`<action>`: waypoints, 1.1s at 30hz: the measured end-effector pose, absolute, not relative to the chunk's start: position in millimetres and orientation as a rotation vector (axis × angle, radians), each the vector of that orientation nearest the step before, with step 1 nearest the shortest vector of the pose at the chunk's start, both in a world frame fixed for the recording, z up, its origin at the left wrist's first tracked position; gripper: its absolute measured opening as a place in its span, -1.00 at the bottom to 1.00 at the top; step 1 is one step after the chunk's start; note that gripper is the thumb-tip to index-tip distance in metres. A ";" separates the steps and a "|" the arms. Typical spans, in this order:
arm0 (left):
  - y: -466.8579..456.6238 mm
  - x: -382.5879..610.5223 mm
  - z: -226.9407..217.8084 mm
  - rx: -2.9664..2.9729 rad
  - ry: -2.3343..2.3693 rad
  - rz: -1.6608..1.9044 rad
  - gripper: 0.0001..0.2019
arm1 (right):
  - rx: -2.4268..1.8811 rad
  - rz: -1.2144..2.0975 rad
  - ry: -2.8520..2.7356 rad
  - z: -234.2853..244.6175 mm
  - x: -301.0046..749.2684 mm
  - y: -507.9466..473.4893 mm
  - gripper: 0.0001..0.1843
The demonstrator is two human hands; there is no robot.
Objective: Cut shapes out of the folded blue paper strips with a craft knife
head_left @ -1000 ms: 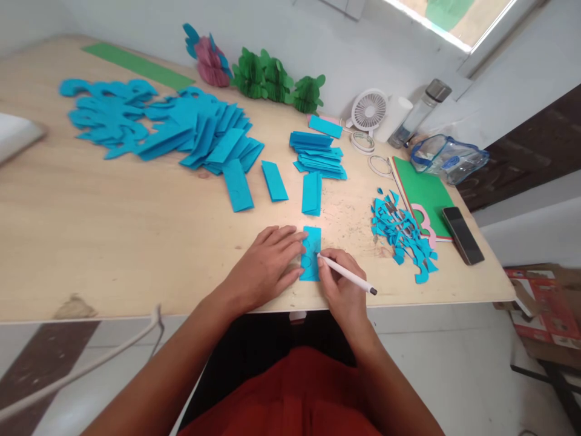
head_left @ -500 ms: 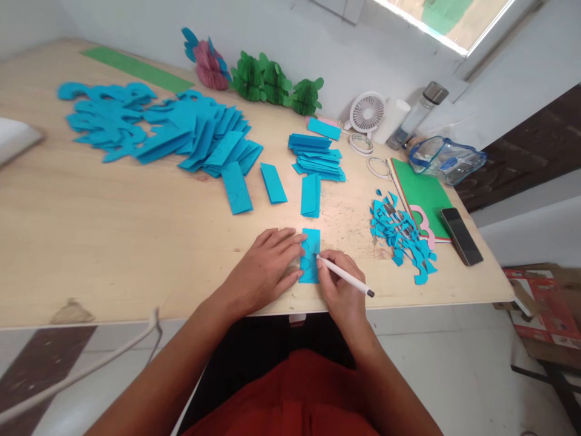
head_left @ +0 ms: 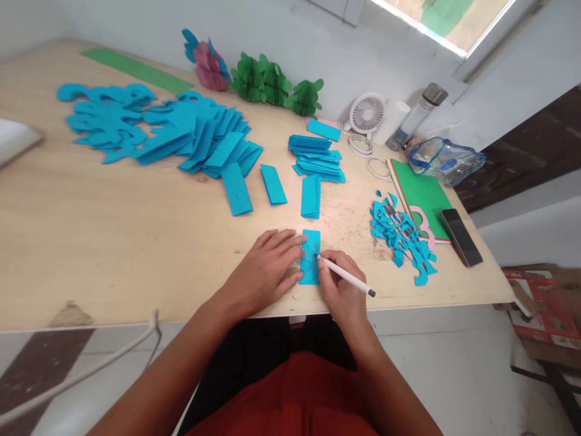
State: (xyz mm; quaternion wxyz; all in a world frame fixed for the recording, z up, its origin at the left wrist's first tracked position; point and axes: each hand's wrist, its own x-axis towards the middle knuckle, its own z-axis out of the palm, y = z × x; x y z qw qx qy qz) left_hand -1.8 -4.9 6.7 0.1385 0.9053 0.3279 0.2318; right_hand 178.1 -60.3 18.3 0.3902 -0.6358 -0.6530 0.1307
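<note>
A blue paper rectangle (head_left: 311,272) lies near the table's front edge, with curved dark lines drawn on it. My left hand (head_left: 270,266) rests flat on the table, its spread fingertips touching the paper's left edge. In my right hand (head_left: 340,281) is a white pen (head_left: 347,277), gripped between thumb and fingers, its tip at the paper's right side. Just beyond lies a folded blue paper (head_left: 310,197), and a neat stack of blue folded papers (head_left: 318,158) sits behind that. Another blue strip (head_left: 273,183) is to the left.
A big pile of blue folded and cut papers (head_left: 195,130) spreads over the back left. Blue scraps (head_left: 402,233) lie at right, beside a green paper stack (head_left: 422,197) and a phone (head_left: 461,237). A small fan (head_left: 367,113) and a bottle (head_left: 415,115) stand at the wall.
Hardly anything differs. The pen stays at the paper's right side, and both hands keep nearly the same place; the whole view has shifted very slightly.
</note>
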 end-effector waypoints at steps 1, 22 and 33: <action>-4.8 -1.8 6.8 2.614 0.949 0.670 -0.75 | -1.617 0.327 -1.659 18.3 178.1 -60.2 -0.82; -4.7 -2.1 5.3 2.637 0.935 0.658 -0.68 | -1.614 0.300 -1.661 17.9 177.6 -60.0 -0.82; -4.4 -2.6 5.1 2.625 0.937 0.664 -0.67 | -1.622 0.305 -1.682 18.4 179.8 -56.5 -0.81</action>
